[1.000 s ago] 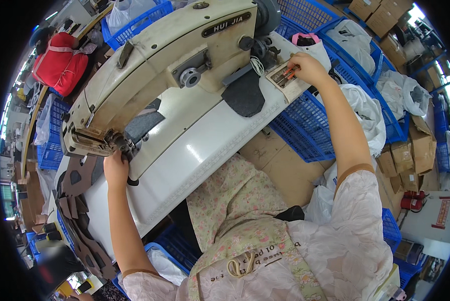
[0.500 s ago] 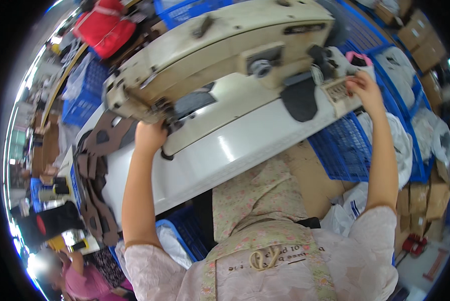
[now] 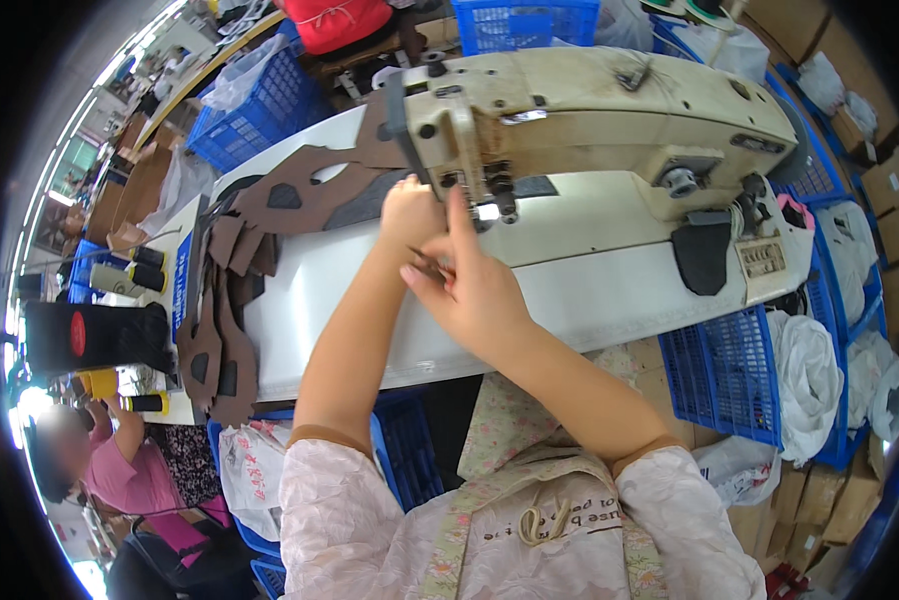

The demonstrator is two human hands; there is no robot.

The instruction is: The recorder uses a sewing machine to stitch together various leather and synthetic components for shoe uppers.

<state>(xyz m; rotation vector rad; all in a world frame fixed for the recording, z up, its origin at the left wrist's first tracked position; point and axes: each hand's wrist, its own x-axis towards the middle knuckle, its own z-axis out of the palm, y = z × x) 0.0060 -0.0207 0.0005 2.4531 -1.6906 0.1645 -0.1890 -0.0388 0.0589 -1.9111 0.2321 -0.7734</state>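
A cream sewing machine [image 3: 609,110] stands on the white table, its needle end toward the left. My left hand [image 3: 412,212] lies beside the presser foot at the edge of the brown and grey pieces; the machine head partly hides its fingers. Close by, my right hand [image 3: 479,295] points its index finger up at the needle area. A small thin dark tool [image 3: 429,264] sits between its thumb and curled fingers, its kind unclear. Joined brown cut pieces [image 3: 294,190] with grey backing trail left from the needle and hang over the table's end. A grey piece [image 3: 537,187] lies behind the needle.
A dark grey rounded piece [image 3: 701,258] lies at the right of the white table [image 3: 589,295], near a small tray [image 3: 762,258]. Blue crates [image 3: 724,375] stand below and behind. Thread spools [image 3: 147,277] sit at left, where a person in pink [image 3: 134,470] works.
My right hand has left the small tray at the right and come to the needle area, now with a thin dark tool. My left hand stays by the needle. The view has shifted.
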